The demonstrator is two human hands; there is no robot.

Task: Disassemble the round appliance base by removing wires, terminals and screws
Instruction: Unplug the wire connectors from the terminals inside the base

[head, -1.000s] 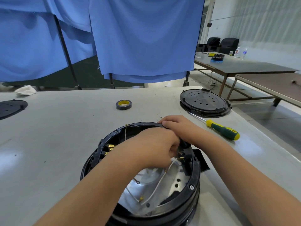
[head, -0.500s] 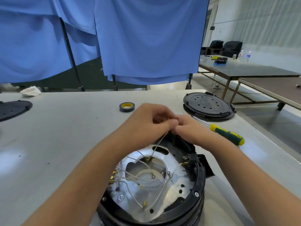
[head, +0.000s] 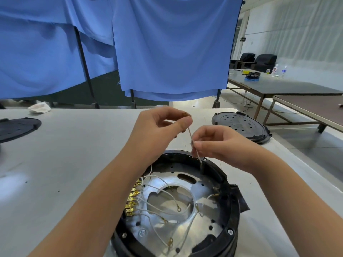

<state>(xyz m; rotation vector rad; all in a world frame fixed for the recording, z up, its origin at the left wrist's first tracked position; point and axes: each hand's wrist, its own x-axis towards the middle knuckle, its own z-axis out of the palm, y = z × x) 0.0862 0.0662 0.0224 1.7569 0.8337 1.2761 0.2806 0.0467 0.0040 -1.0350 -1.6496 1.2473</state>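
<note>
The round black appliance base (head: 229,184) lies open on the table in front of me, its silver metal plate (head: 202,232) showing. Several white wires (head: 159,188) with ring ends cross the plate, and a row of brass terminals (head: 132,200) sits along its left side. My left hand (head: 157,130) is raised above the base's far rim and pinches the top end of one thin wire (head: 190,133). My right hand (head: 217,143) pinches the same wire lower down, just above the rim. The wire runs taut down into the base's far edge.
A black perforated round cover (head: 239,127) lies at the table's right far corner, another black disc (head: 16,127) at the left edge. A white crumpled cloth (head: 39,107) lies beyond the table. Blue curtains (head: 167,47) hang behind; other tables (head: 297,89) stand to the right.
Both hands have risen from inside the base to above its far rim, drawing one wire up taut. The view has tilted, so the base's interior is more exposed; tape roll and screwdriver are now out of sight.
</note>
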